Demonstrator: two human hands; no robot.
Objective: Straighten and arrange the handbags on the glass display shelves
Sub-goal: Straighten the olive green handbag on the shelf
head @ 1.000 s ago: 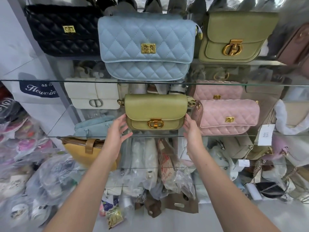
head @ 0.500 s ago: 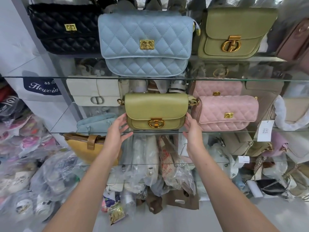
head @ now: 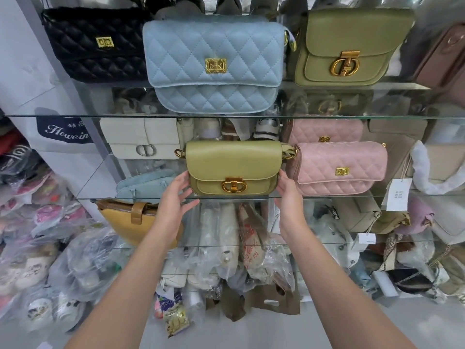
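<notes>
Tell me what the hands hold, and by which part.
The small green handbag, standing on the glass shelf: the left hand presses its lower left end, the right hand its lower right end.

Small smooth bag (head: 234, 167) up front on middle glass shelf (head: 108, 198); quilted bag (head: 339, 170) just right of it, bigger quilted bag (head: 214, 59) one shelf up.

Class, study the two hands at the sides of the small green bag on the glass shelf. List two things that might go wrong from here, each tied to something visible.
The small green bag stands near the front edge of the glass shelf; a pull from the left hand or right hand might tip it off.
The pink quilted bag sits close on its right; sliding it that way may knock that bag askew.
</notes>
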